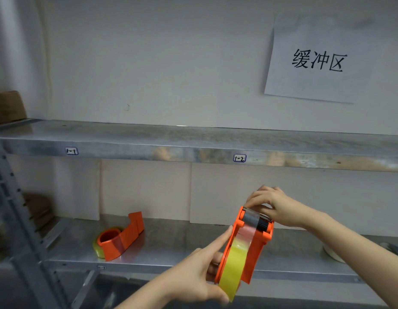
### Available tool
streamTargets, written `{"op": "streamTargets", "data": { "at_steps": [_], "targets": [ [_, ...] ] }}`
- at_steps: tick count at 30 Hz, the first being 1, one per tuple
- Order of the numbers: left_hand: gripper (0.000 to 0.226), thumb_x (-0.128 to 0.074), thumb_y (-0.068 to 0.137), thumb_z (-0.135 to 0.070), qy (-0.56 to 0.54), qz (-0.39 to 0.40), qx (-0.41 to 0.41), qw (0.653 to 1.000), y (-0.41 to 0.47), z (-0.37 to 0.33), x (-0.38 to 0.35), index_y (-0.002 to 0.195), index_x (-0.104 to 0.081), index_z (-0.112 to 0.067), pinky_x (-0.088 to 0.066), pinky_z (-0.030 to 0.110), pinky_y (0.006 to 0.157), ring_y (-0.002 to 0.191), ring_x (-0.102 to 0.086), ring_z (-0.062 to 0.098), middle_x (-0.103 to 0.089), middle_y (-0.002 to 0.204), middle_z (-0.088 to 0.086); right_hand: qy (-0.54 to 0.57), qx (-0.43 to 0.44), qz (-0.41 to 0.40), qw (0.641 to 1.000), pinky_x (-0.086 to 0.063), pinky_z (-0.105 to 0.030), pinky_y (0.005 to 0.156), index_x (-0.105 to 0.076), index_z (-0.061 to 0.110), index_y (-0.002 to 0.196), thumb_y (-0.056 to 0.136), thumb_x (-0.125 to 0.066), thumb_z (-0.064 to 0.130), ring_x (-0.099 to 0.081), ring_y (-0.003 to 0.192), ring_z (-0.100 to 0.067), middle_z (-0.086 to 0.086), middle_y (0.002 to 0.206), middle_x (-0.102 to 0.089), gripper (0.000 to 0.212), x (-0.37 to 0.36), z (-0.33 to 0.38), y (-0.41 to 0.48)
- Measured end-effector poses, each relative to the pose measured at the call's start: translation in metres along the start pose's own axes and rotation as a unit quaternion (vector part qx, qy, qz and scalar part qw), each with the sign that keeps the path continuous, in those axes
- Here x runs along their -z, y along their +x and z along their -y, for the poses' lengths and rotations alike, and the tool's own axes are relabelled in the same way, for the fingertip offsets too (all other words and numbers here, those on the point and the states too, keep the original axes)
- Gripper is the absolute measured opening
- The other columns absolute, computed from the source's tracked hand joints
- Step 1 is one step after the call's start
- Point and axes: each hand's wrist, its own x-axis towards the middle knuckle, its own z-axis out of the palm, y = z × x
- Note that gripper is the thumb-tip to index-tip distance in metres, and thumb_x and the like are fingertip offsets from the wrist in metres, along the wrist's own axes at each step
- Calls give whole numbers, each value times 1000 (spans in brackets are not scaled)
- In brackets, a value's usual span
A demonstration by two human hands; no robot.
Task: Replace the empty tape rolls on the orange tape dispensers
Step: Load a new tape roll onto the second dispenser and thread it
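Observation:
I hold an orange tape dispenser (253, 248) upright in front of the lower shelf, with a full yellow tape roll (235, 266) seated in it. My left hand (198, 273) grips the roll and the dispenser's lower body, index finger stretched along the side. At the dispenser's top end, by the roller and blade, my right hand (276, 206) pinches the tape. A strip of tape runs from the roll up to the roller. A second orange dispenser (122, 237) lies on its side on the lower shelf at left, with a yellowish roll in it.
A metal rack has an upper shelf (193, 141) and a lower shelf (171, 244). A white roll-like object (333, 253) sits at the lower shelf's right end. Cardboard (6, 105) rests at far left. A paper sign (316, 61) hangs on the wall.

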Motion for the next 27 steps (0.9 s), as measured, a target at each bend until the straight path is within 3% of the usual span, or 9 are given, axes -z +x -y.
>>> {"op": "streamTargets", "data": {
  "at_steps": [3,5,9,13,20,24,27],
  "targets": [
    [116,-76,76,-2,-20,7,1,1000,1,1,3,144,-3,-60,-52,43,100,107,-68,20,-67,111,3,18,-16,-6,1000,-33,-35,98,-64,39,110,96,-47,18,-48,108,-6,26,104,-61,30,3,-1,1],
    [114,-75,78,-1,-40,9,8,999,3,1,5,146,-4,-57,-52,40,100,110,-66,19,-65,117,1,57,-20,-69,996,-40,-34,97,-63,37,113,95,-47,17,-53,104,-2,26,100,-63,31,5,-2,-1],
    [112,-72,80,3,-61,3,17,998,8,5,5,149,-3,-52,-55,36,95,101,-67,11,-65,109,-11,88,-29,-137,986,-40,-31,98,-63,35,114,92,-53,30,-53,104,4,30,98,-61,24,11,3,-6],
    [112,-72,80,3,-64,1,21,998,12,6,5,148,-2,-53,-55,31,93,106,-66,14,-63,126,4,84,-17,-142,986,-42,-39,99,-64,36,111,89,-55,37,-55,105,2,29,99,-62,24,11,4,-10],
    [112,-71,79,6,-69,-16,21,997,21,12,1,150,-4,-49,-55,37,95,110,-66,27,-63,125,11,104,-40,-165,980,-43,-39,100,-67,35,105,86,-59,42,-56,107,2,26,102,-65,21,5,1,-11],
    [112,-72,79,5,-71,-31,24,997,27,15,1,151,-3,-45,-55,37,96,105,-68,19,-67,115,-3,72,-43,-149,985,-41,-39,100,-65,37,106,72,-40,79,-53,108,3,33,101,-58,59,-7,9,-11],
    [112,-71,78,5,-71,-45,24,996,29,17,3,152,-2,-42,-54,40,97,100,-69,17,-66,107,-11,68,-58,-136,987,-37,-34,100,-62,37,111,64,-30,89,-50,113,1,26,112,-61,77,-17,9,-11]
  ]
}}
